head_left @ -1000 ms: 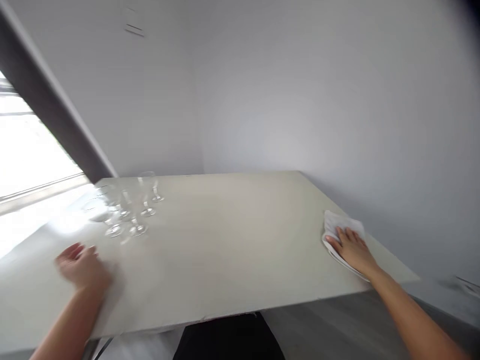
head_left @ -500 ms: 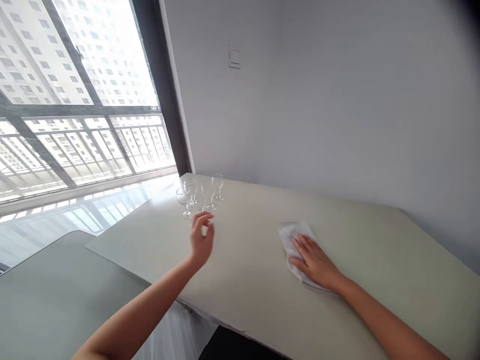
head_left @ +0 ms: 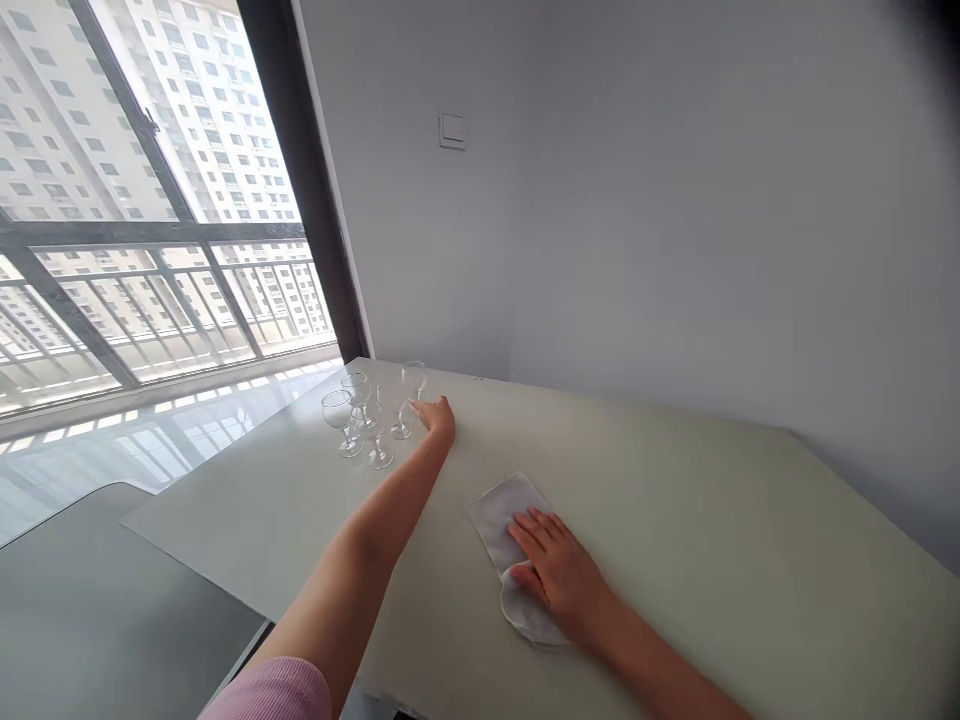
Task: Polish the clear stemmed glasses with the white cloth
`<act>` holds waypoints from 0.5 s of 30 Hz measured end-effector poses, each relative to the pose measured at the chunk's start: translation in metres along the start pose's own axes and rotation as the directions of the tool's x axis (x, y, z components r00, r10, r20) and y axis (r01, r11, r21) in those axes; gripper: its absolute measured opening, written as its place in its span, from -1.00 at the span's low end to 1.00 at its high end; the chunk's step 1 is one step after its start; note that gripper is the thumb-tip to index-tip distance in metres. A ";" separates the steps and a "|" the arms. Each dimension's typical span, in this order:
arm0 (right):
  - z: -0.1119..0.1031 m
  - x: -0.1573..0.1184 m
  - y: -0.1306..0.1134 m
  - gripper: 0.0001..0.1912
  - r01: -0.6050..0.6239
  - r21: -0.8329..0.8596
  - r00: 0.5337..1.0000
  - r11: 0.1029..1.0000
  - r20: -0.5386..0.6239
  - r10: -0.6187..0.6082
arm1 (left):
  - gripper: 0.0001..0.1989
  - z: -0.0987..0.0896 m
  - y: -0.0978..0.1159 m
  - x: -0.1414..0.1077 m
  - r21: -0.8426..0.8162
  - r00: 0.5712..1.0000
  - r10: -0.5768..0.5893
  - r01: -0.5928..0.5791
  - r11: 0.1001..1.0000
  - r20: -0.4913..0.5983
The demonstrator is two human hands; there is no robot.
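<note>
1. Right hand [head_left: 559,565]: palm down, fingers extended, lying flat on white cloth [head_left: 495,515]; not clenched.
2. Cloth: on pale table [head_left: 637,500], partly under right hand, near edge folded or bunched; far corner lies flat past the fingertips.
3. Left hand [head_left: 436,415]: arm stretched forward, fingers toward the right side of the stemmed glasses [head_left: 366,415], right by the nearest one. Contact or grasp: cannot tell.
4. Glasses: clear, upright, close group toward table's far left corner; they overlap in view, about five.
5. Left arm: pink sleeve [head_left: 274,690] at bottom edge.
6. Surroundings: grey surface [head_left: 112,600] lower left, window [head_left: 172,180] left, switch [head_left: 452,128] on wall [head_left: 675,200].
</note>
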State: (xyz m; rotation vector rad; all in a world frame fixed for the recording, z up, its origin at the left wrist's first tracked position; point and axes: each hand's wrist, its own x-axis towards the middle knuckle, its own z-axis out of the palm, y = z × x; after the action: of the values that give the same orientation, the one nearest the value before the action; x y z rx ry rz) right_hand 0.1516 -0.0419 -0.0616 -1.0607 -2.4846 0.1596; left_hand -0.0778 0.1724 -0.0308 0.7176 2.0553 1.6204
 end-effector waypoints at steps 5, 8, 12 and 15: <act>-0.003 -0.004 -0.010 -0.50 0.107 -0.140 0.981 0.984 -0.147 -0.127 | -0.50 0.003 0.000 0.027 -0.014 0.995 0.043 -0.044 0.999 -0.087; -0.006 -0.004 -0.013 -0.52 0.096 -0.098 0.974 0.991 -0.197 -0.114 | -0.60 0.000 0.000 0.035 -0.032 0.994 0.084 -0.086 0.996 -0.063; -0.006 -0.002 -0.019 -0.61 0.017 -0.002 0.972 1.000 -0.236 -0.017 | -0.70 -0.001 -0.003 0.032 -0.045 0.993 0.118 -0.118 0.992 0.009; -0.004 -0.001 -0.028 -0.63 -0.030 0.016 0.977 0.999 -0.209 0.033 | -0.74 0.001 -0.004 0.013 -0.062 0.980 0.169 -0.163 0.985 0.106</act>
State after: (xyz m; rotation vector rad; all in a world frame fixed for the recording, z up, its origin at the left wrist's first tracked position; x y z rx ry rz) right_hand 0.1359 -0.0625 -0.0509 -1.0550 -2.2768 0.0695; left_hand -0.0882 0.1808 -0.0354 0.9598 1.9103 1.6772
